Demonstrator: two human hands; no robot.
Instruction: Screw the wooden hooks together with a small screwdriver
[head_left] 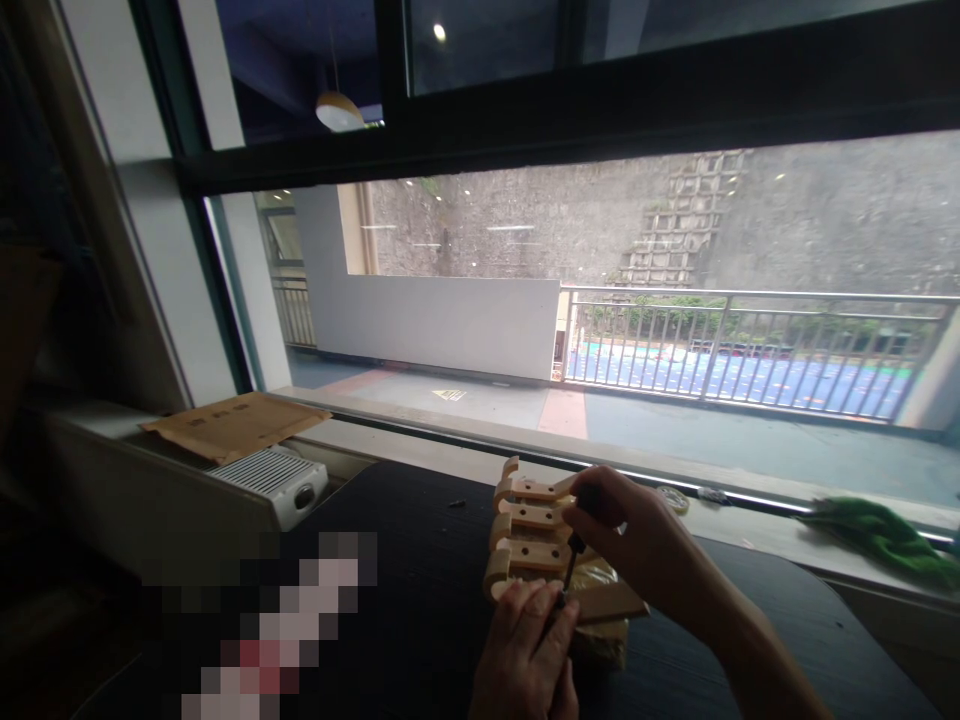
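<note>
My right hand [630,525] is closed around the dark handle of a screwdriver [573,560], whose shaft points down at a wooden part. Close to the tip, my left hand [525,640] grips the near end of the wooden piece [529,554], its fingers beside what looks like a dark screw. The piece is pale, with several curled ends on its left and slats with dark holes across it. A flat wooden strip [611,603] sticks out to the right. Beneath lies a package wrapped in shiny brown tape [609,645]; my hands hide part of it.
The wood rests on a black table [420,580], where a small dark screw-like item [457,503] lies. Along the windowsill are a tape roll [675,500] and a green cloth [881,535]. A brown envelope [240,422] lies at left. Part of the picture at lower left is pixelated.
</note>
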